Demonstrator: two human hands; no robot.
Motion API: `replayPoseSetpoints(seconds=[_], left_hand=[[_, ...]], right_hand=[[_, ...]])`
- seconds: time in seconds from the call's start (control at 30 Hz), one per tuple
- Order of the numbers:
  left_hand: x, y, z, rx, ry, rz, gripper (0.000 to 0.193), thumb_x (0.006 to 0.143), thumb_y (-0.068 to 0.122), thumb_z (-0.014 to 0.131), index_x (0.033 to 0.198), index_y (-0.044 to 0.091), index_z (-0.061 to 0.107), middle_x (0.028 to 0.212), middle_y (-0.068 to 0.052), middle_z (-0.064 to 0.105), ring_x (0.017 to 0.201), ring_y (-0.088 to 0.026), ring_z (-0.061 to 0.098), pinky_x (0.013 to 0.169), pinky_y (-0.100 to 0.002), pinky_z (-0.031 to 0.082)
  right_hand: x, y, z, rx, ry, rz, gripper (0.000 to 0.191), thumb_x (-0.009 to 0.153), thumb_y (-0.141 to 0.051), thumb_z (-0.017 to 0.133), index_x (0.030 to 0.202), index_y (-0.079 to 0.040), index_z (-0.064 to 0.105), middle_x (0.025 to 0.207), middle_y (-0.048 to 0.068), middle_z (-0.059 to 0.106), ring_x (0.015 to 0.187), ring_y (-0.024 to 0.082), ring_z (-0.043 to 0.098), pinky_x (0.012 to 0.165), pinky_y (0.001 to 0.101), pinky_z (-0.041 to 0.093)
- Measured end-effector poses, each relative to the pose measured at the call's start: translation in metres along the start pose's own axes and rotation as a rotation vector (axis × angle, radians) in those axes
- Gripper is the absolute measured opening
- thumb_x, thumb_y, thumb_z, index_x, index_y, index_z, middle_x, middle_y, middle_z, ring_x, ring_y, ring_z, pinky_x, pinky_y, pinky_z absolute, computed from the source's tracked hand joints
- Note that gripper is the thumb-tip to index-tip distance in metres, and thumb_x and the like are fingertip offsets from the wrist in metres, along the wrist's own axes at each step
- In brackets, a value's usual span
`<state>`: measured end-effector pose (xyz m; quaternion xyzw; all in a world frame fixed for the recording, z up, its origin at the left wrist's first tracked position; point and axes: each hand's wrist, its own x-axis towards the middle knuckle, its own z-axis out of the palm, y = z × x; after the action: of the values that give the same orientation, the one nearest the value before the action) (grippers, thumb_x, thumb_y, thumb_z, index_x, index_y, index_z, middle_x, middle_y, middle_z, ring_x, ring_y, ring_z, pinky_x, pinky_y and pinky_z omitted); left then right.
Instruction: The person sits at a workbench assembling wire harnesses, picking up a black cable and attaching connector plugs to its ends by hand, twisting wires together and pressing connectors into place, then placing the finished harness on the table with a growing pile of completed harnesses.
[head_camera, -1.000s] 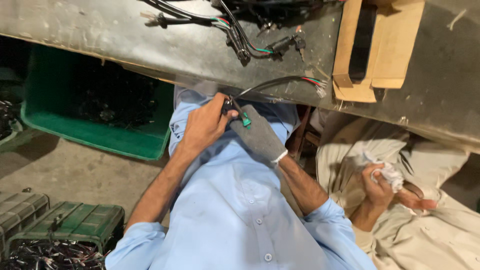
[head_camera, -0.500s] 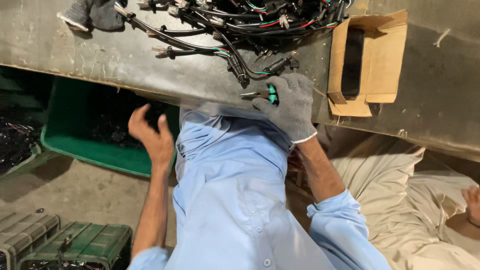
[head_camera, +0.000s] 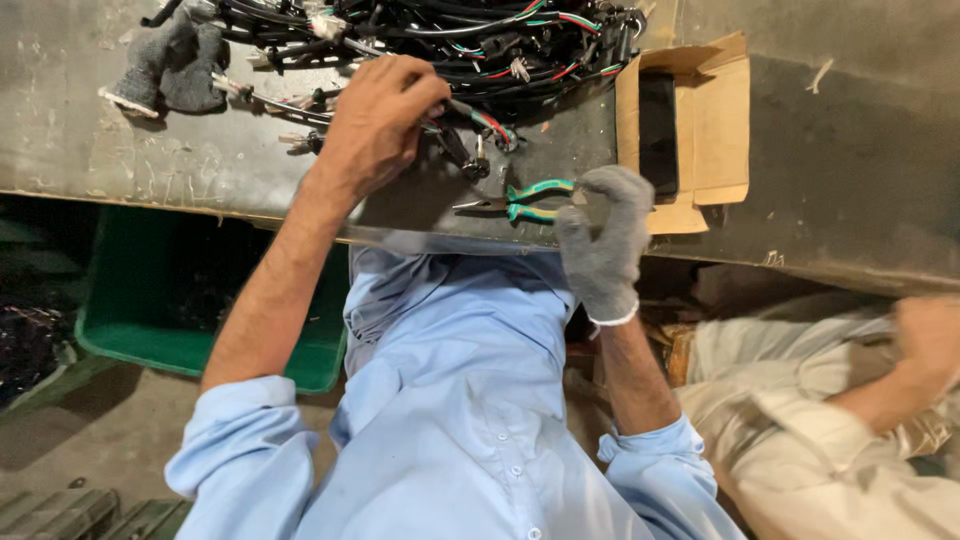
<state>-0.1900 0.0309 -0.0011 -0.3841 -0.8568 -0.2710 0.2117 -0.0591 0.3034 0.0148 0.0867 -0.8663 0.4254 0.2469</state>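
Left hand bare, fingers curled, pinching wire from black wire bundle on grey surface. Right hand in grey glove, fingers loosely spread, fingertips touching green-handled pliers lying flat on surface, between both hands. Open cardboard box just beyond right hand. Spare grey glove well apart, outward of left hand.

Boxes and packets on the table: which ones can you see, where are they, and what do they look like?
Cardboard box: on the grey table, right of the wire bundle, just above the gloved right hand; flat, brown, flaps open, a dark slot inside.
No labels, signs or screens show.
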Motion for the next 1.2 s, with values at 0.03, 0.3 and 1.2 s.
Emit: replayPoseSetpoints(seconds=[0.03, 0.3, 1.2], left_hand=[[0.001, 0.006, -0.011, -0.006, 0.008, -0.011, 0.020, 0.096, 0.007, 0.070, 0.115, 0.012, 0.066, 0.108, -0.006, 0.058, 0.106, -0.030, 0.058, 0.096, -0.043, 0.049], [-0.024, 0.096, -0.030, 0.006, -0.177, 0.239, 0.027, 0.093, 0.021, 0.070, 0.119, 0.016, 0.066, 0.093, -0.003, 0.058, 0.090, -0.024, 0.060, 0.081, -0.038, 0.048], [-0.079, 0.118, -0.061, -0.860, 0.383, -0.817, 0.010, 0.101, 0.009, 0.072, 0.106, 0.001, 0.070, 0.091, -0.006, 0.072, 0.073, -0.010, 0.062, 0.065, -0.026, 0.050]], right_hand=[[0.002, -0.011, -0.005, -0.024, 0.018, -0.017, 0.032, 0.110, -0.028, 0.068, 0.128, -0.005, 0.056, 0.127, 0.014, 0.060, 0.120, 0.030, 0.058, 0.109, 0.0401, 0.049], [0.007, -0.053, 0.001, -0.143, -0.664, 0.046, 0.024, 0.090, -0.022, 0.075, 0.106, -0.006, 0.066, 0.098, 0.014, 0.069, 0.099, 0.034, 0.065, 0.086, 0.0417, 0.051], [-0.023, -0.046, 0.015, 0.159, -0.672, 0.042, 0.015, 0.098, -0.013, 0.064, 0.110, -0.005, 0.068, 0.097, 0.009, 0.067, 0.093, 0.025, 0.063, 0.085, 0.0364, 0.052]])
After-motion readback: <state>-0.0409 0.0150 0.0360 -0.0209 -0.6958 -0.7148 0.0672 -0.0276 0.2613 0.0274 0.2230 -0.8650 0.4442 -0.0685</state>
